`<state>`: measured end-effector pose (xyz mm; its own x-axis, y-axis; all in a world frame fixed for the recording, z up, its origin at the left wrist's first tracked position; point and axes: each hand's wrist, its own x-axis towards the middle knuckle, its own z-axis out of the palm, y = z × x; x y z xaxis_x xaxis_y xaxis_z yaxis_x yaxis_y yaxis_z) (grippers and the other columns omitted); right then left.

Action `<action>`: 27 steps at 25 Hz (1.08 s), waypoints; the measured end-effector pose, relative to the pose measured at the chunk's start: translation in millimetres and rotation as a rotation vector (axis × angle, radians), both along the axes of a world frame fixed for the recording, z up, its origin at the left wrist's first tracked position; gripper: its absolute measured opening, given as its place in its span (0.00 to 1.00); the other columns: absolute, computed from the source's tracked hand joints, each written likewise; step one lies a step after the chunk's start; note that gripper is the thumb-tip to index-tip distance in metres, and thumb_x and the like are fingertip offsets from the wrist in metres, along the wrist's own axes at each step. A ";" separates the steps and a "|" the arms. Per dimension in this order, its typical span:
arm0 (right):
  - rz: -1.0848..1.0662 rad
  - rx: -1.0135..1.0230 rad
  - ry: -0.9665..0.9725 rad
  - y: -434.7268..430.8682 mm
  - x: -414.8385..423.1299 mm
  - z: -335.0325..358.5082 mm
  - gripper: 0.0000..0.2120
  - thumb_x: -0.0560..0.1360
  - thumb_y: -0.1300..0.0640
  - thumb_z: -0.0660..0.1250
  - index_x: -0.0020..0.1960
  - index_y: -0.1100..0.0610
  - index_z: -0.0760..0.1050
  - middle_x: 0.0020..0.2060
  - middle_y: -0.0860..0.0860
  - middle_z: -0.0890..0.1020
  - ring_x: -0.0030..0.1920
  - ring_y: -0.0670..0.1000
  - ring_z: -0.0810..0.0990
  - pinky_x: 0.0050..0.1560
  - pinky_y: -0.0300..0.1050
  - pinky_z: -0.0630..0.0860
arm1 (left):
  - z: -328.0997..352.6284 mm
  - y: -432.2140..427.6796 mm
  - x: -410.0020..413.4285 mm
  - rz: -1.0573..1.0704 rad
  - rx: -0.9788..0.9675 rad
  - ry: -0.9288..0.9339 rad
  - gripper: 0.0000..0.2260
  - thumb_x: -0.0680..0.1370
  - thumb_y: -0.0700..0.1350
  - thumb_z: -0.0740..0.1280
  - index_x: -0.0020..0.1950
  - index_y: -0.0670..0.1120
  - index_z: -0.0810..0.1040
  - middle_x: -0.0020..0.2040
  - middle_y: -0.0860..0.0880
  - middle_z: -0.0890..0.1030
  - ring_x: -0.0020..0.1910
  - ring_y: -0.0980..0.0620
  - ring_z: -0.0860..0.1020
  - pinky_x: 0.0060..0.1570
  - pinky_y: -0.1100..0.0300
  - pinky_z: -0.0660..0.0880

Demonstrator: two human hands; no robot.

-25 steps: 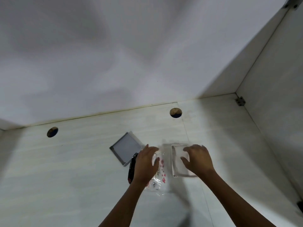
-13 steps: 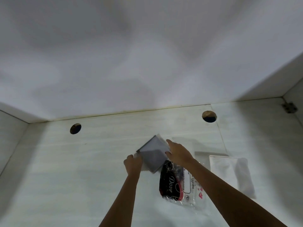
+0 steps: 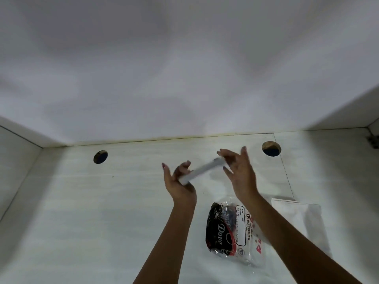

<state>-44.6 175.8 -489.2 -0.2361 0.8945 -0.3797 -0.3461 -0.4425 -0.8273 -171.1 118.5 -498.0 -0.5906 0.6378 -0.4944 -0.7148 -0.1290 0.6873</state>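
A flat grey box (image 3: pixel 202 172) is lifted off the white table (image 3: pixel 82 222), tilted so I see it nearly edge-on. My left hand (image 3: pixel 180 183) holds its lower left end between palm and fingers. My right hand (image 3: pixel 240 173) touches its upper right end with spread fingers. Below my hands a clear tissue packet (image 3: pixel 246 228) lies flat, with a black Dove sachet (image 3: pixel 219 230) against its left side. My right forearm crosses over part of the packet.
A white open box or tray (image 3: pixel 297 216) lies right of the packet, partly behind my right arm. Two round cable holes (image 3: pixel 100 156) (image 3: pixel 271 148) sit near the back wall. Side panels close in the table at left and right.
Both hands left the packet and white tray, took the grey box from the table, and have raised and turned it edge-on. The camera view shifted left.
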 end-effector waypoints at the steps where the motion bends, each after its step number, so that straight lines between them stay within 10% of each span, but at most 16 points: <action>1: 0.018 0.022 0.020 -0.6 11.8 9.8 0.21 0.73 0.40 0.55 0.47 0.53 0.79 0.50 0.51 0.80 0.54 0.49 0.76 0.54 0.43 0.72 | 14.1 1.2 10.3 -0.030 0.049 0.035 0.23 0.77 0.56 0.55 0.32 0.43 0.79 0.24 0.52 0.77 0.34 0.55 0.78 0.49 0.59 0.67; 5: 0.040 0.081 -0.042 -12.9 70.9 33.9 0.14 0.74 0.64 0.62 0.59 0.57 0.69 0.48 0.49 0.75 0.51 0.47 0.74 0.44 0.32 0.76 | 38.7 2.1 71.9 -0.287 0.079 0.309 0.17 0.72 0.44 0.65 0.61 0.47 0.72 0.49 0.52 0.80 0.51 0.53 0.75 0.50 0.59 0.70; 8: -0.020 -0.005 -0.036 -29.0 132.5 44.7 0.19 0.70 0.75 0.56 0.56 0.60 0.70 0.47 0.54 0.76 0.47 0.53 0.75 0.41 0.40 0.76 | 31.9 -10.2 122.5 -0.546 0.031 0.304 0.20 0.67 0.40 0.66 0.57 0.50 0.69 0.57 0.44 0.71 0.52 0.46 0.74 0.42 0.57 0.74; 13: 0.002 0.190 -0.485 -70.4 201.8 21.4 0.21 0.71 0.72 0.62 0.60 0.54 0.71 0.49 0.49 0.78 0.48 0.51 0.77 0.46 0.46 0.77 | 3.0 -37.8 177.1 -0.812 -0.096 0.465 0.17 0.68 0.35 0.60 0.56 0.45 0.68 0.48 0.42 0.75 0.40 0.48 0.75 0.28 0.61 0.74; 20: 0.187 0.330 -0.891 -89.7 225.8 -27.6 0.26 0.76 0.58 0.61 0.72 0.53 0.58 0.67 0.47 0.66 0.60 0.51 0.73 0.55 0.41 0.72 | -50.0 -25.9 186.2 -1.047 -0.293 0.808 0.30 0.76 0.37 0.62 0.74 0.49 0.53 0.66 0.43 0.71 0.58 0.43 0.75 0.53 0.49 0.79; 27: 0.367 0.363 -0.976 -72.0 241.8 -44.3 0.31 0.76 0.57 0.60 0.74 0.54 0.48 0.73 0.53 0.60 0.67 0.57 0.69 0.65 0.51 0.69 | -67.8 -29.5 196.9 -1.140 -0.327 0.883 0.33 0.76 0.34 0.57 0.75 0.51 0.46 0.64 0.46 0.72 0.56 0.48 0.75 0.52 0.56 0.75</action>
